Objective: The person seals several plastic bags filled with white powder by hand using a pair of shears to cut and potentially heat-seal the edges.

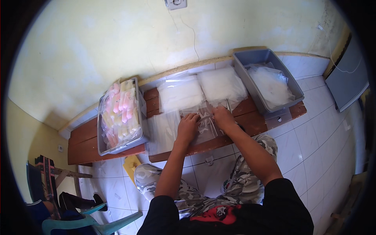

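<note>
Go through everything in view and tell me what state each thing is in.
Left tub: uncovered, heaped with pink and pale yellow wrapped sticks.
Right tub: uncovered, partly filled with clear bags.
Back bag stacks: flat, side by side.
Left hand: bent, at the clear plastic.
Right hand: curled; whether its grip holds anything is unclear.
Wall socket: no plug visible.

No writing or numbers can be read.

Before me: pale yellow, cracked wall (109, 43); on it, white wall socket (177, 4). At my left: teal plastic chair (70, 223). Below me: white, veined tiled floor (288, 147). At my right: flat blue-grey panel (348, 78).
</note>
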Available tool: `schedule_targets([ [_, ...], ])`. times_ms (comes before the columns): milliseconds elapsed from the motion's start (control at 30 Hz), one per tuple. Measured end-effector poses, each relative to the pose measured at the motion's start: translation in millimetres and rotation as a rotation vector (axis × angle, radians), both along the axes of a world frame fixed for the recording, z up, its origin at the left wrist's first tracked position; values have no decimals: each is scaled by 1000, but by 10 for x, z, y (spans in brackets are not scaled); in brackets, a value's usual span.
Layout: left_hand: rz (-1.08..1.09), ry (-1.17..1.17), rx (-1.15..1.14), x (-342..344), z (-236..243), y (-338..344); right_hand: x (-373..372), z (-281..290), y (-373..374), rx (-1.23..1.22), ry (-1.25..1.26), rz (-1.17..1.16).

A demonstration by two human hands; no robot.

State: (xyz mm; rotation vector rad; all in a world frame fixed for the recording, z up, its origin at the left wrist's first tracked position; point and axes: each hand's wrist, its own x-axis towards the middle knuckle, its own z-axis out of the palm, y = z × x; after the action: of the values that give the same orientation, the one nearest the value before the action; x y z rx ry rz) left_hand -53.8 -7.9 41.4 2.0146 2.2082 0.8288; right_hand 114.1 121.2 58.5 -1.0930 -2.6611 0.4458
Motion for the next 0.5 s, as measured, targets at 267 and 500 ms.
schedule_targets([
  [267, 177, -39, 115, 84, 241, 44, 16, 142, 14, 115, 157, 223],
  [500, 291, -383, -33, -67, 232, 184, -14, 371, 124, 273, 225, 261],
])
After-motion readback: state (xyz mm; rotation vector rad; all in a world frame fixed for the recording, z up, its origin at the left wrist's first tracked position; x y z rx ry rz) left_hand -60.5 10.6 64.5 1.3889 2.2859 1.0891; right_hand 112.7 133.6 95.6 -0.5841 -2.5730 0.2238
